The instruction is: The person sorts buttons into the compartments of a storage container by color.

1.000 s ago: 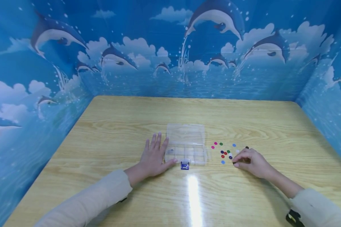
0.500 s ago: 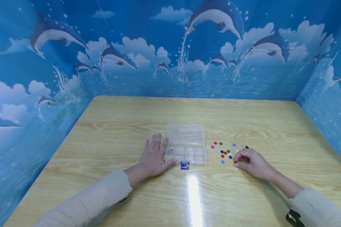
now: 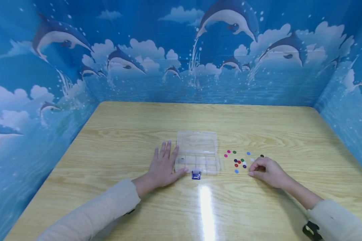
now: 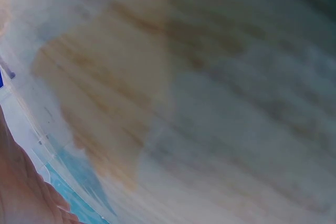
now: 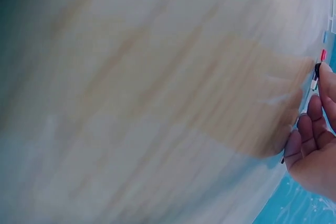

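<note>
Your clear plastic compartment box [image 3: 210, 164] lies with its flat clear lid [image 3: 196, 142] folded back and a blue clasp [image 3: 196, 175] in front; a small bluish piece [image 3: 181, 160] shows faintly at its left. Your left hand [image 3: 162, 169] lies spread against that side. Your right hand [image 3: 268, 172] pinches a small black disc [image 5: 317, 70] beside scattered multicoloured round discs [image 3: 239, 162].

Head view: right hand [image 3: 271, 173] now tad closer to right edge of table [image 3: 132, 127], pinched dark disc [image 5: 317, 68] kinda hidden from up there.
</note>
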Tool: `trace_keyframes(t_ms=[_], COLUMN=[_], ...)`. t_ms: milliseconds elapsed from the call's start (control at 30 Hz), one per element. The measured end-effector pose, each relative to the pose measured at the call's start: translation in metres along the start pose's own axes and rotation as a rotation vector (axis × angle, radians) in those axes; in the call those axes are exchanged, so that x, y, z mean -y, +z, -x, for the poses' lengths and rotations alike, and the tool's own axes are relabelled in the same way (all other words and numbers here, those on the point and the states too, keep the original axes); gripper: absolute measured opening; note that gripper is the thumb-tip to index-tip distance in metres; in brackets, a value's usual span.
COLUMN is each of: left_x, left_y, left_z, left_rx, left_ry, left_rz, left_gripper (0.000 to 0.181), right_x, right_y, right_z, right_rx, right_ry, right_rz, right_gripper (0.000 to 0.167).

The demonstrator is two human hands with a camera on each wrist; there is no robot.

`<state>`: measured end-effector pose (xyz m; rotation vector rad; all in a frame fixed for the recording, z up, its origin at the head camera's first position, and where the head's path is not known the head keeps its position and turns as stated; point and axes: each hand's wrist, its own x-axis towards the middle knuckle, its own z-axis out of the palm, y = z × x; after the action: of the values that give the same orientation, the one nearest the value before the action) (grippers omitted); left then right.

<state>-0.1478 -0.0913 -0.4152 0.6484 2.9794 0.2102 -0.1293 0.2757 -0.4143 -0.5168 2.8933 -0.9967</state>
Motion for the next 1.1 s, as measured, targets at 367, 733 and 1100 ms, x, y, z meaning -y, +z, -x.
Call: trace_keyframes(t_ms=[367, 733, 1100], left_x=[0.0, -0.002, -0.001], left_y=[-0.001, -0.003, -0.001], left_z=[-0.001, 0.001, 0.001], left_rx=[0.011, 0.022, 0.02], left_ry=[-0.003, -0.01, -0.009], left_rz=[-0.006, 0.0, -0.002], left_gripper=[0.088, 0.088, 0.088], right_x=[0.003, 0.012, 0.023], right_y=[-0.003, -0.001, 0.002], right_z=[-0.003, -0.007, -0.011], right_rx=[0.019, -0.019, -0.041], right_ry=[0.108, 0.139, 0.174], right_rz=[-0.031, -0.066, -0.127], right_gripper=[0.007, 0.006, 0.013])
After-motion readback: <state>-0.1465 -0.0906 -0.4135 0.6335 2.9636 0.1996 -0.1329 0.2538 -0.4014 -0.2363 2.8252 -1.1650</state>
